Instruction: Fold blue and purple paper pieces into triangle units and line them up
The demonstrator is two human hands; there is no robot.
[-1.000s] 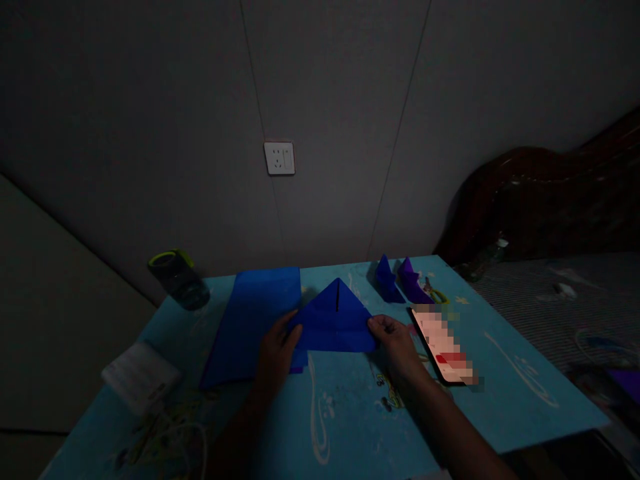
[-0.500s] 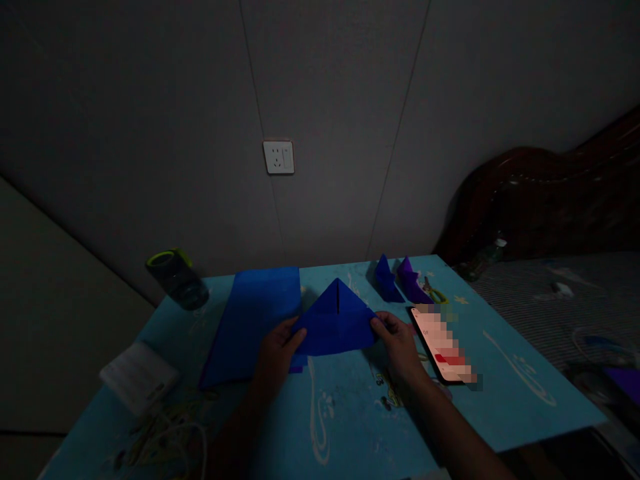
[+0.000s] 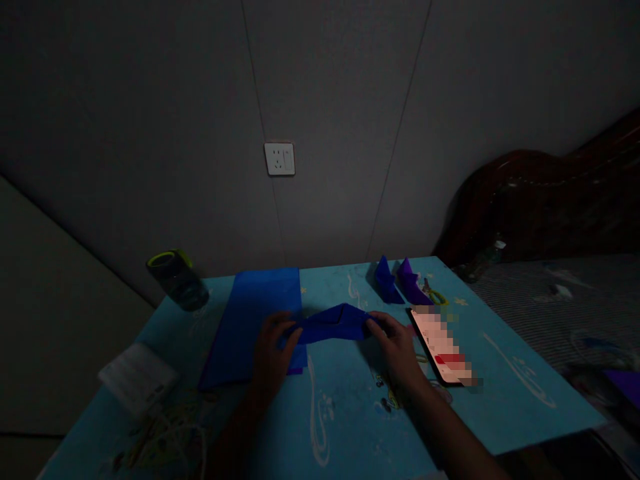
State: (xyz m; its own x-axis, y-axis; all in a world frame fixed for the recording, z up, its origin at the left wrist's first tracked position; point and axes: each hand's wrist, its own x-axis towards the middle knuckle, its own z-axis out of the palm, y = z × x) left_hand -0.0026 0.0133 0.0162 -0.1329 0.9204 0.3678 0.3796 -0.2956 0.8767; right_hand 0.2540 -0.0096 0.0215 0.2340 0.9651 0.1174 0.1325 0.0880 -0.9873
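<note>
since the earlier frames the folded blue paper (image 3: 333, 323) has changed from an upright, flat-lying triangle with a centre seam to a low, flattened band, its peak tipped down toward the person, and both hands have closed in on its two ends. the paper sits at the middle of the light blue counter (image 3: 500, 393), lifted a little at its crest, with its left end overlapping the flat blue sheet (image 3: 257, 320).

left to right: a white packet (image 3: 137, 380) and a tangle of cord (image 3: 165, 437) lie at the near left; a dark jar with a green rim (image 3: 175, 277) stands at the far left corner; the flat blue sheet lies beside it. the left hand (image 3: 273, 347) pinches the left end of the folded paper, fingers closed on it. the right hand (image 3: 395, 340) pinches the right end in the same way. beyond the right hand stand a small blue folded model (image 3: 386, 280) and a purple folded model (image 3: 413, 283), close together, with a phone (image 3: 440, 347) lying just to the right of the hand. a wall socket (image 3: 279, 159) is set in the wall above, and a bed (image 3: 560, 300) adjoins the counter on the right.

judged from this pose, the fold in hand goes best if both ends are kept level, so the two corners meet evenly, and the crease is pressed flat against the counter from the middle outward. the dim light hides the layers, so alignment is better checked by touch along the edge. uneven pull from one hand would likely skew the crease.
</note>
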